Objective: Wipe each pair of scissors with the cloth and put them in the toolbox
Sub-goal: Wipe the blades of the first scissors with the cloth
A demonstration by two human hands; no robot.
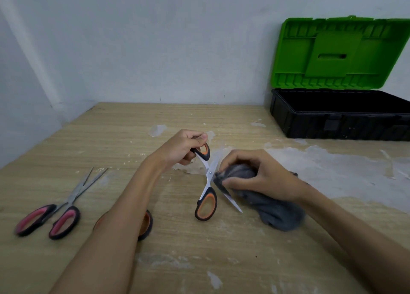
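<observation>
Orange-handled scissors (208,180) spread, cloth-wrapped blade

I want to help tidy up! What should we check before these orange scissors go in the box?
1. Toolbox lid open: ok.
2. Left hand holds the orange scissors by a handle: ok.
3. Right hand holds the cloth round a blade: ok.
4. Blades closed for carrying: not ok, they are spread open.
5. Blades wiped clean: cannot tell.
6. Others waiting: pink scissors lie on the table; another orange handle peeks from under the left arm: not ok.
</observation>
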